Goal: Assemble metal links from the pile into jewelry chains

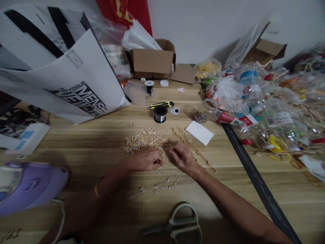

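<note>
Mid-frame, the left hand [146, 159] and right hand [185, 157] seemingly work beside the chain pile [143, 138], curled fingers' pinch indiscernible, needing fine control next.

Chain pile [144, 138] before the wire spool [160, 117]; scissors [183, 222] nearest; shopping bag [76, 81] left, behind apparently a clothes iron [38, 186].

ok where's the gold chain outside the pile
Right of centre in the head view, the gold chain runs diagonally between the right hand and the white rectangle.
</note>
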A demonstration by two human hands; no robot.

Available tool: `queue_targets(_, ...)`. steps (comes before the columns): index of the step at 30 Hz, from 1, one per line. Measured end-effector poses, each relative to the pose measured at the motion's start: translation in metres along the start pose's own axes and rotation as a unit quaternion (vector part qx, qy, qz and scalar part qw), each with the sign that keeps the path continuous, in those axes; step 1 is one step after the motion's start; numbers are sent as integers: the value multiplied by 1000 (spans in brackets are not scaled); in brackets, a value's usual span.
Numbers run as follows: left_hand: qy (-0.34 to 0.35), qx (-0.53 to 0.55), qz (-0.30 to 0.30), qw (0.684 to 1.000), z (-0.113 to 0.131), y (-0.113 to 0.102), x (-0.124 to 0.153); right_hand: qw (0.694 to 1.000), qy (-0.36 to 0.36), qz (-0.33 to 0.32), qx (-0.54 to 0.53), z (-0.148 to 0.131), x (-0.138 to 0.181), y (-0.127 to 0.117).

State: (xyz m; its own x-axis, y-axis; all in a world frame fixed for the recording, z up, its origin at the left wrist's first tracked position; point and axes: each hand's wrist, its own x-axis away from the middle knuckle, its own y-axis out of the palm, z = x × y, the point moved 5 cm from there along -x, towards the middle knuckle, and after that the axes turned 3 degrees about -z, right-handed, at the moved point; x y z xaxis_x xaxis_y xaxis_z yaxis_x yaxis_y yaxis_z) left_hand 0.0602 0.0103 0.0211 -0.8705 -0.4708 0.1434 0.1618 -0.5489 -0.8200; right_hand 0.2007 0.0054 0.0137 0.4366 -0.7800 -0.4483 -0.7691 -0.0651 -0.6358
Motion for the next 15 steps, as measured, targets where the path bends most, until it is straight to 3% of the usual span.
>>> queue_targets(6, -2, 26, 15, 1000, 0, -14, 1, 1000, 1, -7, -6, 2, 1, 0)
queue_targets(15, 16, -4, 30, 999, -3, -11, 1, 1000, -11, 2, -10, 0, 0, -1)
